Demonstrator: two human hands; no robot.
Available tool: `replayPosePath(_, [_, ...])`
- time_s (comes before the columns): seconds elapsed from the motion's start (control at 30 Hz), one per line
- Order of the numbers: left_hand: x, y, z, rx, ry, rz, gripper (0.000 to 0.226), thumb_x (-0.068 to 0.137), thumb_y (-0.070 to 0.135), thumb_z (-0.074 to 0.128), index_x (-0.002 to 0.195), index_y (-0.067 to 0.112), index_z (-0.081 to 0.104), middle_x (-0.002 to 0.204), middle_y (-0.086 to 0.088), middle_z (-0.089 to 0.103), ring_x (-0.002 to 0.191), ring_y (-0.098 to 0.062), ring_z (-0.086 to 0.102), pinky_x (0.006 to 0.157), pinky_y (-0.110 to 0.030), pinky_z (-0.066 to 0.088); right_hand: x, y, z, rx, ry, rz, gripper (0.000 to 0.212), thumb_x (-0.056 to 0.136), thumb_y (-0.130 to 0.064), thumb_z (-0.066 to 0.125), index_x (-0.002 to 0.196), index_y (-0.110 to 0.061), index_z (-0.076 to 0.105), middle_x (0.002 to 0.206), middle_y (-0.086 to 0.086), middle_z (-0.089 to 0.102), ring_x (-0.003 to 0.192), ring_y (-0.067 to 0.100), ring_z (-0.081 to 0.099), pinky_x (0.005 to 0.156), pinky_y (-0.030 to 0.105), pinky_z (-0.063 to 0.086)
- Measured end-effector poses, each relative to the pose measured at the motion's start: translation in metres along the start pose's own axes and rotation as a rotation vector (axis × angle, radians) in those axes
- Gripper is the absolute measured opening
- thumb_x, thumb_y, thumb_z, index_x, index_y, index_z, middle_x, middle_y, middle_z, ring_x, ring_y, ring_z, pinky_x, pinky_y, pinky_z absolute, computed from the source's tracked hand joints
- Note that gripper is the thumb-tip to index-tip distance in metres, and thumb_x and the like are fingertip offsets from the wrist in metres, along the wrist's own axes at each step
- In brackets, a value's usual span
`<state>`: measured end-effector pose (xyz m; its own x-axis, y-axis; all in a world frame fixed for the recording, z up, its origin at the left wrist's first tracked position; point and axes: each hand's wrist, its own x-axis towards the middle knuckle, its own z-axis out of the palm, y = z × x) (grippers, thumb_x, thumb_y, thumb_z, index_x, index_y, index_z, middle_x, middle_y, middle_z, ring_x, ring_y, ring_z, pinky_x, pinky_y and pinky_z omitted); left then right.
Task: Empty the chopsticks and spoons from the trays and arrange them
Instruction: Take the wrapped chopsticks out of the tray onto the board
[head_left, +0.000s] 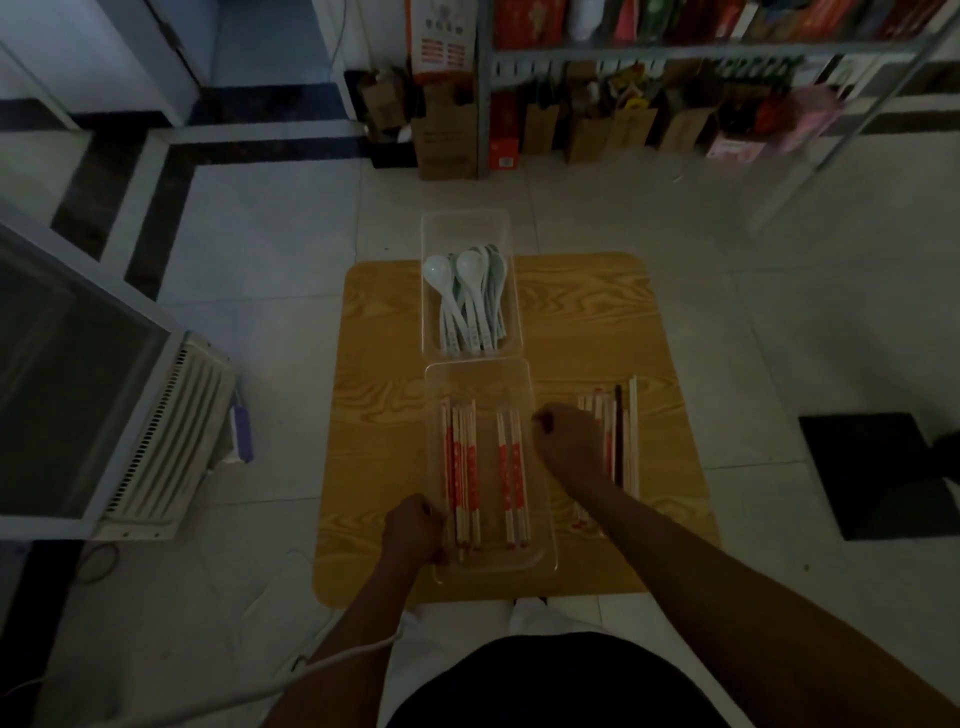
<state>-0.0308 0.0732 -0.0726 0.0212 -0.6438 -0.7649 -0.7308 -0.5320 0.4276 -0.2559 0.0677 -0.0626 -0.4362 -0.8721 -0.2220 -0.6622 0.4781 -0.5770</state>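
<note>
Two clear plastic trays lie end to end on a small wooden table (587, 322). The far tray (431, 234) holds several white and pale green spoons (470, 301). The near tray (540, 519) holds several red-and-white wrapped chopsticks (460, 467) in two bunches. My left hand (413, 530) grips the near tray's left wall. My right hand (569, 441) hovers with curled fingers just right of that tray, over a row of chopsticks (621, 436) lying on the table; whether it holds one is hidden.
A white appliance with a vented side (166, 431) stands on the floor to the left. A shelf with boxes and bags (649, 104) lines the back wall. A dark mat (878, 473) lies on the floor to the right. A white cable (332, 665) runs past my left arm.
</note>
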Motion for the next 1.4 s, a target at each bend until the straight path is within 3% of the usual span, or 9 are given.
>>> replayPosePath(0.23, [0.001, -0.006, -0.001, -0.057, -0.008, 0.014, 0.011, 0.093, 0.017, 0.058, 0.097, 0.008, 0.056, 0.096, -0.016, 0.068, 0.063, -0.026, 0.07, 0.043, -0.026, 0.052, -0.03, -0.024, 0.08, -0.108, -0.328, 0.071, 0.027, 0.091, -0.025, 0.061, 0.065, -0.017, 0.064, 0.069, 0.007, 0.061, 0.066, 0.021, 0.063, 0.056, 0.027, 0.044])
replayPosePath(0.37, [0.002, -0.008, 0.0, -0.09, -0.018, 0.013, 0.008, 0.092, 0.014, 0.056, 0.097, 0.008, 0.055, 0.09, -0.013, 0.066, 0.067, -0.03, 0.071, 0.058, -0.036, 0.059, -0.025, -0.014, 0.119, -0.092, -0.327, 0.207, 0.042, 0.086, -0.044, 0.055, 0.097, -0.008, 0.072, 0.109, 0.02, 0.068, 0.096, 0.034, 0.067, 0.07, 0.036, 0.053])
replayPosePath(0.5, [0.003, -0.009, 0.001, -0.065, 0.002, 0.042, 0.005, 0.093, 0.016, 0.054, 0.091, 0.011, 0.054, 0.086, -0.008, 0.062, 0.071, -0.03, 0.069, 0.064, -0.037, 0.058, -0.024, -0.022, 0.116, -0.053, -0.254, 0.307, 0.044, 0.088, -0.04, 0.061, 0.115, -0.006, 0.066, 0.116, 0.015, 0.067, 0.103, 0.03, 0.066, 0.084, 0.04, 0.057])
replayPosePath(0.77, [0.008, -0.013, 0.001, -0.083, -0.005, 0.042, 0.009, 0.089, 0.019, 0.055, 0.081, 0.015, 0.053, 0.088, -0.014, 0.067, 0.075, -0.034, 0.069, 0.072, -0.049, 0.058, -0.022, -0.036, 0.102, -0.029, -0.196, 0.425, 0.048, 0.09, -0.03, 0.062, 0.13, -0.004, 0.054, 0.121, 0.015, 0.064, 0.109, 0.033, 0.063, 0.086, 0.038, 0.052])
replayPosePath(0.83, [0.006, -0.013, 0.0, -0.086, -0.011, 0.039, 0.012, 0.09, 0.02, 0.056, 0.079, 0.016, 0.051, 0.088, -0.015, 0.068, 0.075, -0.034, 0.069, 0.072, -0.049, 0.058, -0.02, -0.035, 0.099, -0.028, -0.207, 0.426, 0.047, 0.087, -0.03, 0.065, 0.125, -0.003, 0.059, 0.118, 0.014, 0.065, 0.106, 0.032, 0.064, 0.083, 0.036, 0.053])
replayPosePath(0.97, [0.003, -0.009, -0.002, -0.081, -0.047, 0.008, 0.01, 0.091, 0.017, 0.055, 0.088, 0.009, 0.053, 0.091, -0.017, 0.066, 0.075, -0.033, 0.07, 0.067, -0.043, 0.059, -0.017, -0.039, 0.076, 0.05, -0.231, 0.348, 0.023, 0.085, -0.026, 0.069, 0.091, -0.004, 0.074, 0.082, 0.01, 0.073, 0.073, 0.022, 0.07, 0.063, 0.031, 0.058])
replayPosePath(1.17, [0.002, -0.004, -0.004, -0.045, -0.069, -0.04, 0.01, 0.096, 0.016, 0.051, 0.087, 0.012, 0.051, 0.095, -0.018, 0.066, 0.06, -0.025, 0.068, 0.04, -0.024, 0.05, 0.003, -0.021, 0.002, 0.253, -0.187, 0.242, 0.015, 0.09, -0.019, 0.068, 0.094, -0.007, 0.077, 0.083, 0.009, 0.075, 0.076, 0.021, 0.072, 0.078, 0.037, 0.059])
replayPosePath(1.3, [0.004, -0.003, -0.002, -0.034, -0.049, -0.044, 0.013, 0.096, 0.015, 0.051, 0.083, 0.014, 0.05, 0.092, -0.02, 0.067, 0.062, -0.03, 0.07, 0.062, -0.039, 0.06, 0.013, 0.04, -0.052, 0.275, -0.032, 0.331, 0.015, 0.088, -0.023, 0.07, 0.084, -0.01, 0.077, 0.077, 0.006, 0.073, 0.074, 0.019, 0.07, 0.077, 0.035, 0.058])
replayPosePath(1.4, [0.004, -0.003, -0.001, -0.032, -0.042, -0.045, 0.015, 0.096, 0.014, 0.052, 0.082, 0.016, 0.049, 0.09, -0.02, 0.066, 0.06, -0.029, 0.07, 0.071, -0.046, 0.06, 0.011, 0.102, -0.072, 0.2, -0.028, 0.484, 0.019, 0.085, -0.028, 0.071, 0.086, -0.01, 0.077, 0.083, 0.011, 0.074, 0.08, 0.027, 0.07, 0.083, 0.045, 0.058])
